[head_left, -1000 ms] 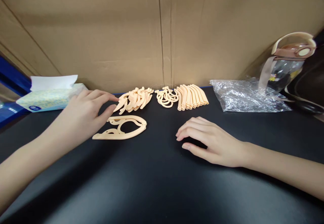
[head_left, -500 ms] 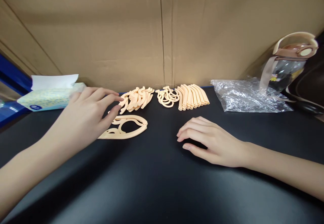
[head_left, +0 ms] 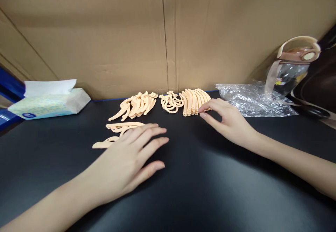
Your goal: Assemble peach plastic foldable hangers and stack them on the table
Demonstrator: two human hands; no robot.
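Observation:
My left hand (head_left: 128, 158) hovers palm down over the black table, fingers spread and holding nothing. It partly covers a peach plastic folding hanger (head_left: 126, 124) lying flat beneath and behind it. My right hand (head_left: 225, 118) reaches the front right of a row of curved peach hanger arms (head_left: 193, 100). Thumb and index finger close on the end of one arm there; the other fingers hide part of the row. Left of that row lies a small group of hanger hooks (head_left: 172, 102). Farther left is a loose pile of shorter curved pieces (head_left: 140, 104).
A tissue pack (head_left: 49, 102) sits at the back left. A crumpled clear plastic bag (head_left: 252, 99) lies at the back right, beside a drink bottle (head_left: 294, 71) with a carrying handle. A cardboard wall (head_left: 105, 39) stands along the table's back edge.
My left hand has moved right and nearer, away from the pile of shorter pieces, to over the folding hanger. My right hand has moved forward to the row of hanger arms.

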